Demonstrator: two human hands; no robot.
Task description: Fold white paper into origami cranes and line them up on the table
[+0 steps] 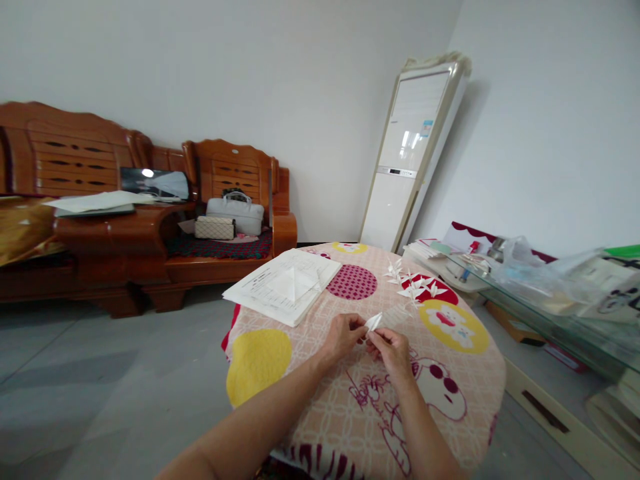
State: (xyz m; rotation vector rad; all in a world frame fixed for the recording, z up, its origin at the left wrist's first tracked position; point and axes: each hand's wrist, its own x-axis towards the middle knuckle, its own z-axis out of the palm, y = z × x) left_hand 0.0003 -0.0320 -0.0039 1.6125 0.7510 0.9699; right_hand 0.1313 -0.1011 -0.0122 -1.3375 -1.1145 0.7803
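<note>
Pale walls [320,133] and a grey floor [150,373] form the background. At far left, a carved wooden settee [75,150] is cut off by the frame edge. On the adjacent wooden chair [284,230] sit a quilted bag [215,229] and, partly behind it, a grey handbag [247,217]; the contents of both are hidden. Next is a cloth-covered round table [310,340], partly obscured by the forearms. Printed sheets [250,290] lie at its left; the text is illegible. A loose white paper [293,283] rests on them. Left hand [343,337]: thumb and fingers pinch the folded white paper [374,321], which is above the table; its exact shape is partly covered. Right hand [393,350]: thumb and fingertips grip the same piece. Behind the table stands an air conditioner [387,207]. White folded-paper figures [415,290] overlap near the table's far right edge. At far right, a glass shelf [570,327] carries a clear plastic bag [530,270]; its contents are indistinct.
</note>
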